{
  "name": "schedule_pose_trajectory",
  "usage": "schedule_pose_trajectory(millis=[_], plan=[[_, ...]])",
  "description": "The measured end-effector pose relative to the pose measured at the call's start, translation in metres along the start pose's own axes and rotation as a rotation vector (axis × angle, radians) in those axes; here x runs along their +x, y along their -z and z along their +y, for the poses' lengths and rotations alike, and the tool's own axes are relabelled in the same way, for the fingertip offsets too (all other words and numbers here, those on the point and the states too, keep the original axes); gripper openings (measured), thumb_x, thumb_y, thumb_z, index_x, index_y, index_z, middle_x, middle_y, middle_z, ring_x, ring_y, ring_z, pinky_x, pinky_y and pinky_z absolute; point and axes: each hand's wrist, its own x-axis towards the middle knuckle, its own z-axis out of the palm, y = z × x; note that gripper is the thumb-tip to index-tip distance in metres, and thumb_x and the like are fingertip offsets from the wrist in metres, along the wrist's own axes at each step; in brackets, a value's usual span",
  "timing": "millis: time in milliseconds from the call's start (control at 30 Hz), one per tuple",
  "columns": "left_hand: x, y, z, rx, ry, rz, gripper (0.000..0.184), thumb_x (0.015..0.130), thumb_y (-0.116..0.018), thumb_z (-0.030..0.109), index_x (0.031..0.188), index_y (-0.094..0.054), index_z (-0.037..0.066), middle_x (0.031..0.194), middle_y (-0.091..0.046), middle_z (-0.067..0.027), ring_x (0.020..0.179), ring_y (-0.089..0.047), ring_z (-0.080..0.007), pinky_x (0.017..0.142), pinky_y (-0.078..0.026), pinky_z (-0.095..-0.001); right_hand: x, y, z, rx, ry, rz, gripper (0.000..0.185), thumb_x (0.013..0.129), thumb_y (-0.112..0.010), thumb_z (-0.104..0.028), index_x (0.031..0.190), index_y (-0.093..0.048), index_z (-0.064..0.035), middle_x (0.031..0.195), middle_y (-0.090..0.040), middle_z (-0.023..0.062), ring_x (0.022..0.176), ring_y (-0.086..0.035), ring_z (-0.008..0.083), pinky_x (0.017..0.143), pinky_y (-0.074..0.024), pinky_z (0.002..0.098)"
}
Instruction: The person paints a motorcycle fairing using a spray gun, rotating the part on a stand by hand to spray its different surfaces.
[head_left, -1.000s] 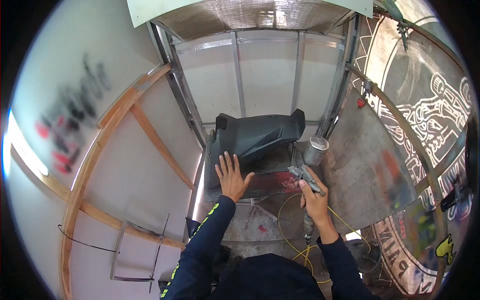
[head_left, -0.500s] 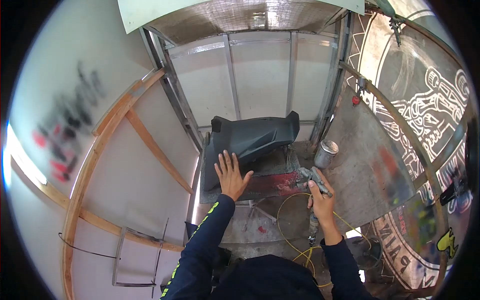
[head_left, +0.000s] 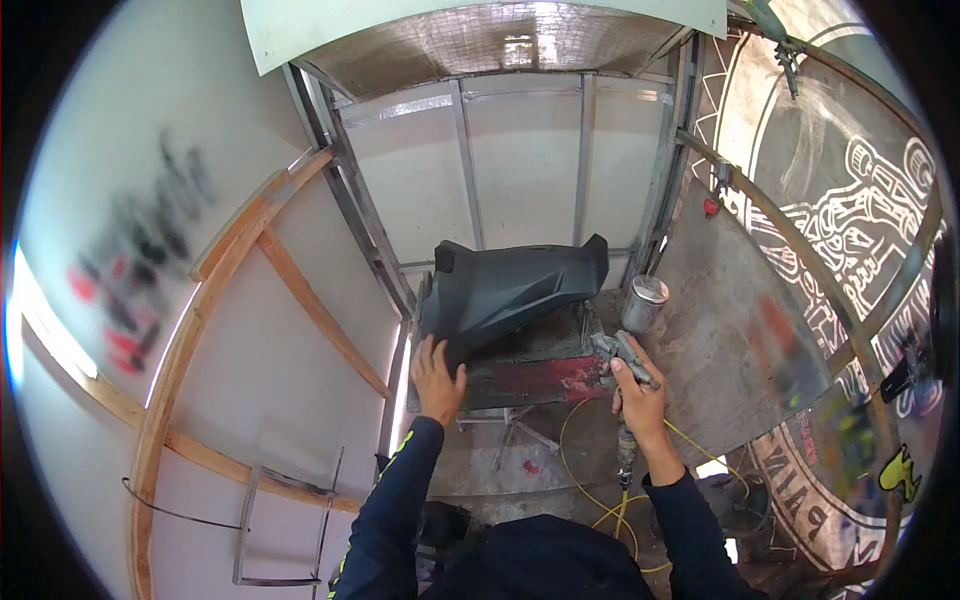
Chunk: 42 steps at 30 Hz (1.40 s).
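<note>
Drawing my left hand (head_left: 437, 388) down and away from the panel's broad face, I have brought it to the lower left edge of the dark gray panel (head_left: 500, 285). Half a second ago the fingers were fanned out over it; now they are more bent and closer together, with the thumb standing off to the side. The hand holds nothing. The fingertips look to be at the panel's edge, but I cannot tell whether they press on it. More of the panel's face shows now, and I judge that the hand could steady it from this edge.

My right hand (head_left: 640, 398) has hardly moved in the frame. Its fingers are wrapped around the spray gun (head_left: 628, 362), just right of the center; the trigger is too hidden to say whether it is squeezed. A metal cup (head_left: 644, 303) sits just above the gun and looks to be part of it, and the yellow hose (head_left: 575, 478) loops below.

The panel lies in the middle of the frame, on a surface (head_left: 520, 382) stained red along its near side, with a metal stand (head_left: 525, 432) beneath. At the left of the frame, wooden beams (head_left: 151, 450) run along a pale wall (head_left: 95, 200).
</note>
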Motion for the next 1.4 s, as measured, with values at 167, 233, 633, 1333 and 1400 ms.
schedule_pose_trajectory(millis=[167,233,633,1333,1400], plan=[[-0.053,-0.016,-0.065,0.080,0.252,0.003,0.082,0.082,-0.072,0.032,0.143,-0.033,-0.005,0.144,-0.039,-0.0268,0.136,-0.035,-0.0429,0.113,-0.028,-0.0513,-0.007,-0.024,-0.003,0.047,0.001,-0.023,0.044,0.096,-0.065,-0.017,0.137,-0.057,-0.0033,0.083,-0.067,0.0022,0.049,-0.049,0.0045,0.042,-0.0402,0.0231],[-0.071,-0.017,-0.083,0.172,0.342,-0.006,0.090,0.082,-0.072,0.037,0.147,-0.028,-0.008,0.143,-0.041,-0.0288,0.135,-0.036,-0.0435,0.113,-0.030,-0.0505,-0.009,-0.029,-0.003,0.054,-0.001,-0.025,0.043,0.096,-0.065,-0.017,0.136,-0.057,-0.0037,0.083,-0.067,0.0021,0.049,-0.048,0.0043,0.042,-0.0401,0.0230],[-0.111,-0.017,-0.103,0.034,0.471,-0.441,0.104,0.082,-0.070,0.051,0.149,-0.021,-0.010,0.142,-0.044,-0.0333,0.128,-0.047,-0.0460,0.107,-0.040,-0.0466,-0.015,-0.043,-0.006,0.040,-0.003,-0.032,0.043,0.096,-0.064,-0.017,0.136,-0.057,-0.0035,0.086,-0.068,0.0026,0.049,-0.048,0.0038,0.042,-0.0401,0.0225],[-0.141,-0.009,0.050,0.244,-0.199,-0.794,0.061,0.077,-0.072,0.046,0.113,-0.053,0.001,0.087,-0.071,-0.0166,0.080,-0.071,-0.0345,0.067,-0.054,-0.0465,0.001,-0.030,-0.023,0.108,0.032,-0.155,0.045,0.097,-0.063,-0.020,0.138,-0.055,-0.0040,0.091,-0.067,0.0064,0.046,-0.049,0.0045,0.040,-0.0387,0.0224],[-0.141,-0.018,0.068,0.192,-0.232,-0.831,0.064,0.073,-0.077,0.041,0.118,-0.055,0.001,0.088,-0.072,-0.0133,0.081,-0.071,-0.0323,0.066,-0.052,-0.0449,0.002,-0.026,-0.027,0.110,0.034,-0.158,0.045,0.097,-0.063,-0.021,0.138,-0.055,-0.0043,0.091,-0.067,0.0061,0.046,-0.049,0.0045,0.040,-0.0384,0.0223]])
